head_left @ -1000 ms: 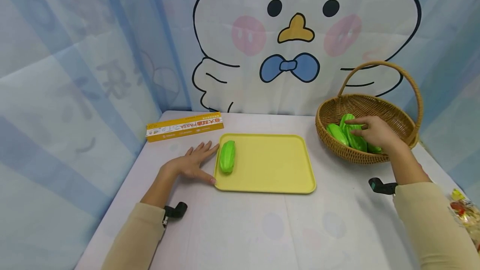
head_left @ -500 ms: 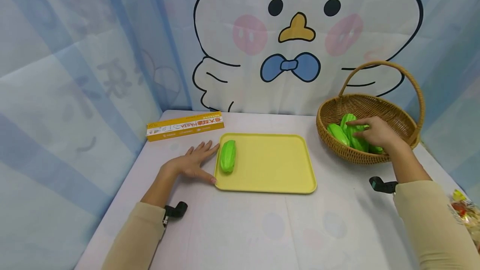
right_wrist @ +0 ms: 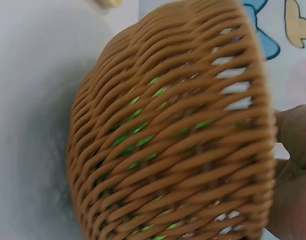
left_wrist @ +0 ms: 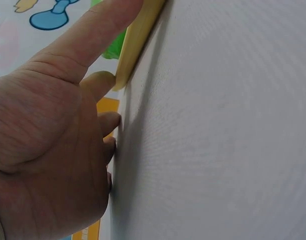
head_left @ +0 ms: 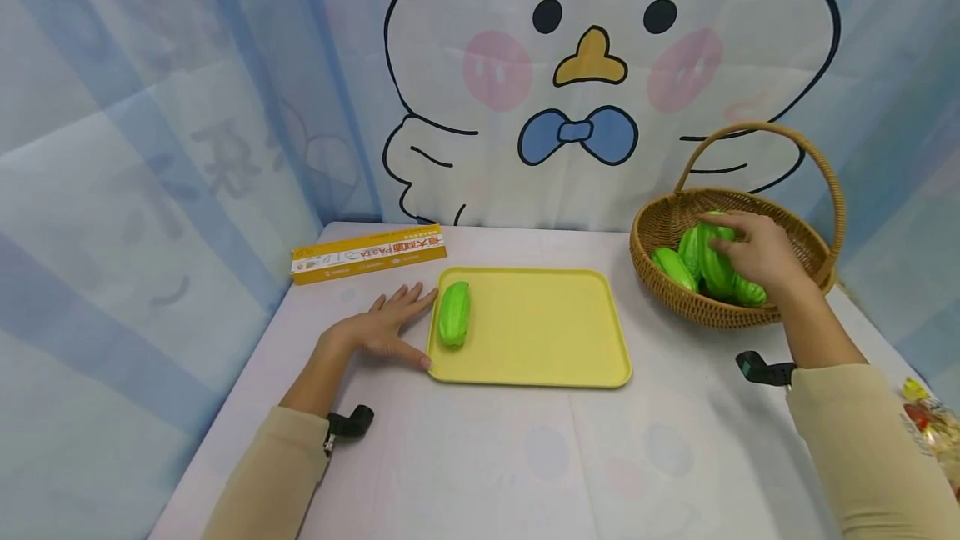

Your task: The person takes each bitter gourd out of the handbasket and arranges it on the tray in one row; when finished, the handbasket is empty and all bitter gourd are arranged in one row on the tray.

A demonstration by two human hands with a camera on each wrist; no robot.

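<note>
In the head view my right hand [head_left: 761,252] is over the basket, pinching a bright green ridged bitter melon [head_left: 716,265] between thumb and fingers. The melon stands fairly upright, above several others, among them a green bitter melon [head_left: 673,267] by the left wall. The wicker basket [head_left: 701,308] hides most of this in the right wrist view, where only part of the hand shows past the rim. My left hand [head_left: 382,327] lies with spread, straight fingers at the left edge of the yellow tray [head_left: 547,327], touching it. One bitter melon [head_left: 454,315] lies on the tray's left side.
A yellow pasta box [head_left: 369,253] lies at the table's back left. The basket's tall handle [head_left: 825,165] arches over it at the back right. A clear bag [head_left: 930,427] with colourful contents sits at the right edge. A printed curtain [head_left: 592,182] stands behind the table.
My right hand has taken hold of a bitter melon in the basket and raised it slightly, uncovering another beneath. The left hand and the tray stay in place.
</note>
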